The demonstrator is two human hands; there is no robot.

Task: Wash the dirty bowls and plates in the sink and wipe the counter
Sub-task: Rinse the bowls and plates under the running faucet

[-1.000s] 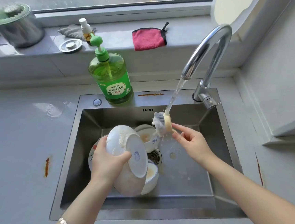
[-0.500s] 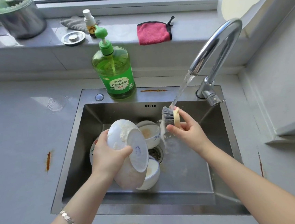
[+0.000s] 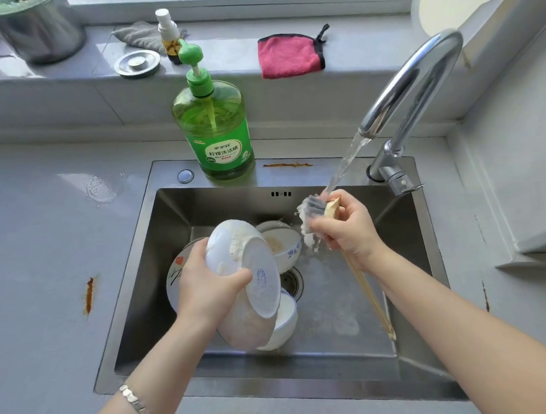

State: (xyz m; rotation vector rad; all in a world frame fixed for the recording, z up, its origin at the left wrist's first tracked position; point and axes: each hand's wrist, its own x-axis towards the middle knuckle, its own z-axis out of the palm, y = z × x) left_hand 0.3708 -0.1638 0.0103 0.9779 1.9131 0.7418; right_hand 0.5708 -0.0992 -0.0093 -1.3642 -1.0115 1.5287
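Observation:
My left hand (image 3: 205, 278) grips a stack of white bowls (image 3: 246, 262), tilted on edge over the steel sink (image 3: 159, 282), with foam on the top one. My right hand (image 3: 346, 230) grips a wooden-handled dish brush (image 3: 314, 208); its bristles sit under the stream from the tap (image 3: 419, 85), and the handle runs down along my forearm. In the basin lie a bowl with blue marks (image 3: 285, 245), another white bowl (image 3: 285, 321) and a flowered plate (image 3: 175, 271), partly hidden behind my left hand.
A green dish-soap bottle (image 3: 213, 129) stands on the sink's back rim. On the window ledge lie a pink cloth (image 3: 288, 55), a grey rag (image 3: 139, 33), a spray bottle (image 3: 167, 31), a drain stopper (image 3: 137, 64) and a steel pot (image 3: 34, 26). The counter (image 3: 38, 260) carries orange stains (image 3: 89, 295).
My right hand turned the brush under the running water and closed round its head end; the handle now points toward me. My left hand kept holding the bowls, hardly moving.

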